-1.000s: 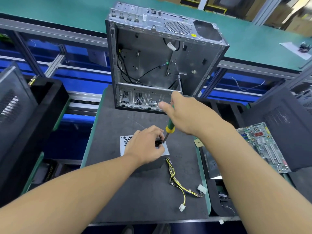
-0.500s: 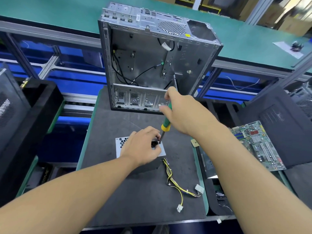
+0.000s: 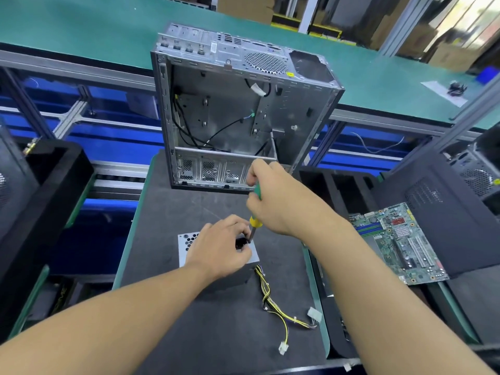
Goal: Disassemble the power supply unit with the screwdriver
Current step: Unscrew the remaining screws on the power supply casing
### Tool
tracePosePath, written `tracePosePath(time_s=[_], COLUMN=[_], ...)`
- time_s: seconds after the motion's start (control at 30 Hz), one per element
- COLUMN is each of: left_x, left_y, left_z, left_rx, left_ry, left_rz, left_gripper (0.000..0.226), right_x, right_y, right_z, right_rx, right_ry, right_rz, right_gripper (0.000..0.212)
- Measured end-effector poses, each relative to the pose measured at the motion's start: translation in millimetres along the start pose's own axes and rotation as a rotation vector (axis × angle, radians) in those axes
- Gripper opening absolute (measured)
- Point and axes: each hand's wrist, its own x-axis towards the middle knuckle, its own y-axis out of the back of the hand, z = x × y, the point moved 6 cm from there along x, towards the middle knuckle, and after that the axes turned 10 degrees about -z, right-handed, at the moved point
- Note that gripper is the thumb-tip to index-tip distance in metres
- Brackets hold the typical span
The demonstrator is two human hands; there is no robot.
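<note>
Right hand [image 3: 281,201] has regripped the screwdriver [image 3: 255,221]; left hand [image 3: 219,253] grips the power supply unit [image 3: 186,246], hiding the tip.

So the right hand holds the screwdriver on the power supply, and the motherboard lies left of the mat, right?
No: the motherboard lies right of the mat, not left, as the head view shows. The right hand does hold the screwdriver on the power supply.
</note>
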Motion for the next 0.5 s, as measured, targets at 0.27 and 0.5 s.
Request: tracePosePath(time_s=[0.27,0.5], left_x=[-1.5,-1.4], left_y=[0.7,-0.3], left_z=[2.3,0.5], left_rx=[0.000,0.012], left_ry=[-0.013,-0.008], left_rz=[-0.011,0.000], left_gripper=[0.008,0.013], right_x=[-2.4,-3.3], right_y=[1.8,0.1], right_z=[3.2,1.5], right_rx=[-0.053,0.045], right_ry=[-0.054,-0.022], right_rz=[0.035,-0.045], right_gripper=[0.026,0.020])
